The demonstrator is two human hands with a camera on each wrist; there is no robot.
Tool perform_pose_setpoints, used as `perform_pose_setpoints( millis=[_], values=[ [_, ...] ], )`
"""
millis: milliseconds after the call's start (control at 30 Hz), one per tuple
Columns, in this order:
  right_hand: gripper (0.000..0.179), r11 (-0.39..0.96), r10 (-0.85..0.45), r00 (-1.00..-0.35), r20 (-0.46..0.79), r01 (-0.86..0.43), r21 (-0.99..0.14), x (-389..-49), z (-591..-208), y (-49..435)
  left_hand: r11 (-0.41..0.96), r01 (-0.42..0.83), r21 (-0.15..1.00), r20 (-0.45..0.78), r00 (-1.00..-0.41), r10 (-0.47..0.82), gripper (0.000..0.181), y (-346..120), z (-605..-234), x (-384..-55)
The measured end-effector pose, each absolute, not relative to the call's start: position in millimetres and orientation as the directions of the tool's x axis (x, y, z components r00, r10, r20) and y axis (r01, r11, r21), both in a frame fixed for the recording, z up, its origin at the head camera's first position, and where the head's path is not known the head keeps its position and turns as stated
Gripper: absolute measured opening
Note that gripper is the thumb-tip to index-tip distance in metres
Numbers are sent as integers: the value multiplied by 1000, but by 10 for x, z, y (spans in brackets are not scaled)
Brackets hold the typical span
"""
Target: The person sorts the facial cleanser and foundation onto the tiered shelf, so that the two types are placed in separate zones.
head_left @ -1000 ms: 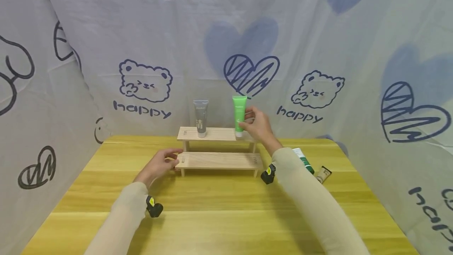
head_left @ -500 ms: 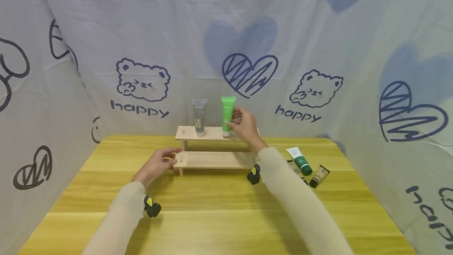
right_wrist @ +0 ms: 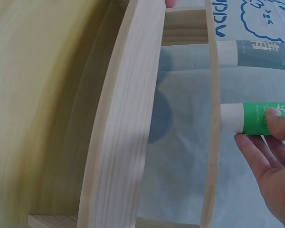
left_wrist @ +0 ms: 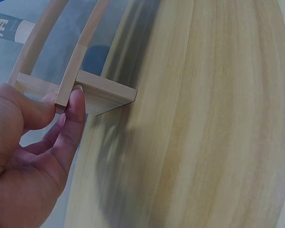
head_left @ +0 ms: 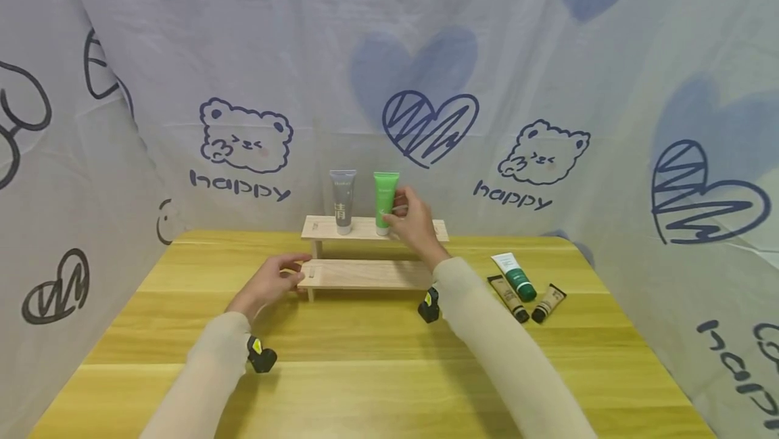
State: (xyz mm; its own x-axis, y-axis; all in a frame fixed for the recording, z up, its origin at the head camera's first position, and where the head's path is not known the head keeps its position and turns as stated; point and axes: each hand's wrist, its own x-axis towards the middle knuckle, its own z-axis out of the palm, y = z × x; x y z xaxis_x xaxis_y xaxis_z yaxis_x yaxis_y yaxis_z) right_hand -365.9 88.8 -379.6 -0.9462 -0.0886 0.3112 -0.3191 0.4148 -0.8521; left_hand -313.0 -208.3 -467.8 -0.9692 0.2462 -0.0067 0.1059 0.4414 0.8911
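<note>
A two-tier wooden rack point(head_left: 365, 275) stands on the table. My left hand point(head_left: 270, 281) pinches the left end of its lower board, thumb and fingertip on either side in the left wrist view point(left_wrist: 42, 152). On the upper board point(head_left: 420, 230), my right hand point(head_left: 416, 222) holds a green squeeze tube point(head_left: 385, 197) upright between thumb and fingers. Its white cap point(right_wrist: 232, 118) points down and appears to touch the board. To its left a grey squeeze tube point(head_left: 343, 199) stands cap down on the same board, a small gap between them.
Right of the rack, a white and green tube point(head_left: 514, 276) and two small beige tubes with black caps, one nearer point(head_left: 508, 298) and one farther right point(head_left: 550, 304), lie on the wooden table point(head_left: 341, 371). A printed curtain point(head_left: 328, 53) hangs behind and at both sides.
My right hand has moved the green tube left along the upper board, closer to the grey tube. The tubes lying at the right have come into fuller view. My left hand keeps its place on the rack.
</note>
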Motion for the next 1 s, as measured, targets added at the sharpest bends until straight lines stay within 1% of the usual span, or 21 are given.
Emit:
perform_pose_setpoints(
  millis=[200, 367, 567, 667, 1000],
  values=[
    [44, 432, -113, -932, 343, -358, -828, -3665, -3843, 896, 448, 117, 886, 2, -968, 250, 46, -2089, -4665, -3125],
    [42, 444, -128, -927, 353, -371, -816, -3663, -3877, 911, 445, 89, 891, -25, -970, 242, 46, -2085, -4648, -3094],
    [49, 446, -135, -939, 316, -342, -827, -3639, -3855, 1016, 447, 67, 892, -45, -971, 235, 46, -2087, -4649, -3092],
    [52, 442, -114, -945, 306, -324, -836, -3631, -3801, 1125, 446, 73, 892, -40, -971, 237, 46, -2086, -4655, -3104],
    [48, 464, -59, -948, 314, -305, -832, -3683, -3709, 1754, 451, 86, 889, -26, -971, 236, 46, -2062, -4643, -3113]
  ],
)
